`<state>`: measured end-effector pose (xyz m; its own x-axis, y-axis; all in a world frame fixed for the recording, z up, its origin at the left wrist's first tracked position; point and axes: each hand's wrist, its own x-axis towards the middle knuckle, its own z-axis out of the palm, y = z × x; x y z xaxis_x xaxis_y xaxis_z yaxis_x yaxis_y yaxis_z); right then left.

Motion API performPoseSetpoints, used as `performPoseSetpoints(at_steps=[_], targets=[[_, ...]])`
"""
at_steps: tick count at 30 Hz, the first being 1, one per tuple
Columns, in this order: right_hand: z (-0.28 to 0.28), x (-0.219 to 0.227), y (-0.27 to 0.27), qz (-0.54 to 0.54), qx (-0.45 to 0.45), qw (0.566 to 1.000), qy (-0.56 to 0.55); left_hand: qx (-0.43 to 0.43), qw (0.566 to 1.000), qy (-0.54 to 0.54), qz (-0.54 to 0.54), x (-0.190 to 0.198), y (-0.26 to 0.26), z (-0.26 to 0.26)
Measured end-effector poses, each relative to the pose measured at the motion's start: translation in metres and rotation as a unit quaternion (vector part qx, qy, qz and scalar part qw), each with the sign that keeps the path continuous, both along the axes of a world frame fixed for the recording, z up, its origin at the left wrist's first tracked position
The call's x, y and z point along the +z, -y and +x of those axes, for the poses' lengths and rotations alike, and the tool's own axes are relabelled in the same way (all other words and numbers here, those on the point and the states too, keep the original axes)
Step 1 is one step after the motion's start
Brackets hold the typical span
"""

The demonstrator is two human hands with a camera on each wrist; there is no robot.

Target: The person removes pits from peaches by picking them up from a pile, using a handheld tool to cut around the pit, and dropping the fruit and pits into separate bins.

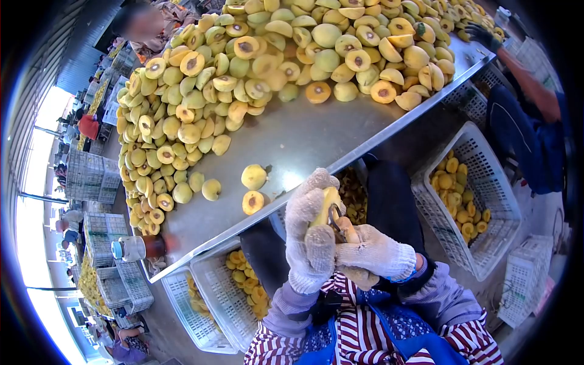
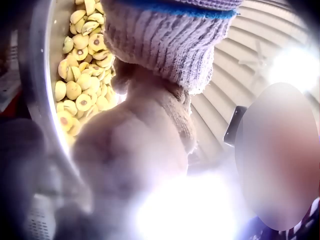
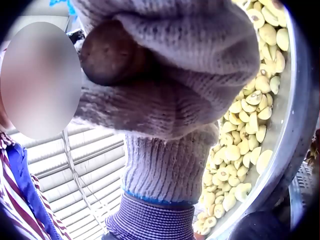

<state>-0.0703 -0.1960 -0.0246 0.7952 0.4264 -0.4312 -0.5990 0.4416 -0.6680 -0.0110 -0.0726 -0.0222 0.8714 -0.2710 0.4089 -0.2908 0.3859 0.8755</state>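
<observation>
In the head view my gloved left hand (image 1: 307,234) grips a yellow peach half (image 1: 330,204) just off the table's front edge. My gloved right hand (image 1: 380,254) holds a pitting tool by its wooden handle (image 1: 348,231), and the tool's curved dark metal loop (image 1: 334,214) is at the fruit's cut face. The right wrist view shows the round brown handle end (image 3: 107,52) poking out of the glove (image 3: 195,65). Glare blurs the glove (image 2: 135,130) in the left wrist view, where the fruit is hidden. Two peach pieces (image 1: 253,176) lie on the metal near my left hand.
A large heap of halved peaches (image 1: 201,97) covers much of the metal table (image 1: 292,134). White crates (image 1: 486,201) with peaches stand below on both sides. A jar with a blue-and-white lid (image 1: 131,249) is at the left corner. Another person's gloved hand (image 1: 483,35) rests at the far right.
</observation>
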Motion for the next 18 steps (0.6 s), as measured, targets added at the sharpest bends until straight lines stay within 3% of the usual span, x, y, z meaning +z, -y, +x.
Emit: performPoseSetpoints(at_steps=[3, 5, 7, 8, 9, 11, 12, 15, 16, 18], targets=[[-0.001, 0.009, -0.002, -0.042, -0.003, 0.999, -0.002, -0.067, 0.990, -0.126, 0.021, 0.010, -0.012, 0.002], [0.004, 0.029, -0.001, -0.067, 0.002, 0.997, -0.035, -0.124, 0.956, -0.260, -0.052, 0.031, -0.011, 0.004], [0.009, 0.037, 0.002, -0.090, -0.027, 0.994, -0.048, -0.096, 0.925, -0.315, -0.192, 0.032, -0.003, 0.000], [0.009, 0.037, 0.003, -0.096, -0.061, 0.993, -0.043, -0.095, 0.921, -0.338, -0.168, 0.028, -0.009, 0.004], [0.009, 0.036, 0.004, -0.101, -0.094, 0.990, -0.039, -0.077, 0.943, -0.322, -0.044, 0.020, -0.017, 0.008], [0.010, 0.035, 0.009, -0.096, -0.110, 0.989, -0.037, -0.036, 0.938, -0.276, 0.204, 0.009, -0.037, 0.013], [0.010, 0.034, 0.013, -0.093, -0.117, 0.988, -0.037, -0.078, 0.917, -0.330, 0.212, 0.010, -0.043, 0.015], [0.010, 0.038, 0.014, -0.120, -0.143, 0.982, -0.041, -0.154, 0.892, -0.357, 0.231, 0.018, -0.049, 0.018], [0.010, 0.038, 0.012, -0.133, -0.157, 0.978, -0.039, -0.119, 0.917, -0.322, 0.204, 0.005, -0.050, 0.015], [0.009, 0.040, 0.008, -0.137, -0.165, 0.975, -0.050, -0.117, 0.920, -0.375, 0.006, -0.002, -0.045, 0.012]])
